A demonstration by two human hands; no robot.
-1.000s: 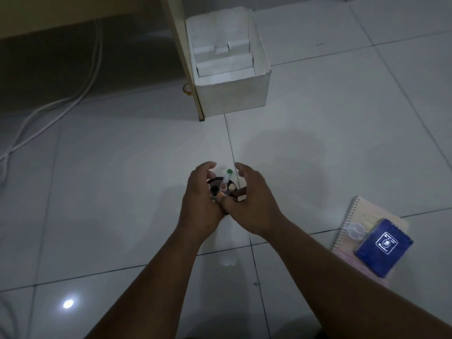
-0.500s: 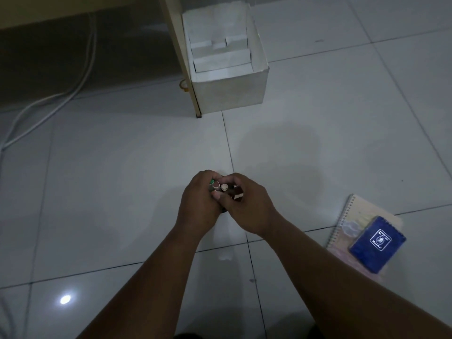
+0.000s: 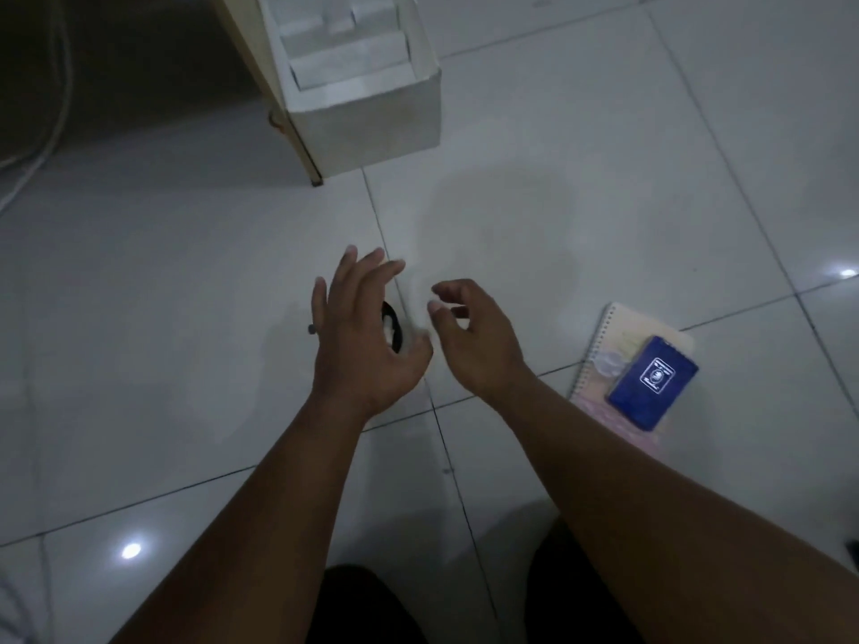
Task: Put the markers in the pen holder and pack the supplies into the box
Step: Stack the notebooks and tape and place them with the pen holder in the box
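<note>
My left hand (image 3: 360,337) hovers with its fingers spread and straight over the pen holder (image 3: 394,328), of which only a black arc of rim shows beside the palm. A small dark marker end (image 3: 311,328) pokes out at the hand's left edge; the other markers are hidden. My right hand (image 3: 476,339) floats just right of the holder, fingers loosely curled and holding nothing. The white cardboard box (image 3: 372,118) stands open at the top, with white inserts inside. A spiral notebook (image 3: 604,339) lies at the right with a blue booklet (image 3: 653,381) on top.
A wooden furniture leg (image 3: 279,95) runs along the box's left side. White cables (image 3: 42,146) lie on the dark floor at the far left. The floor is glossy white tile (image 3: 604,178), and my dark-clothed knees show at the bottom edge.
Both hands have let go of the markers and holder and drawn apart, the left opening flat, the right easing to the right. The view has tilted down, cutting off the box's top.
</note>
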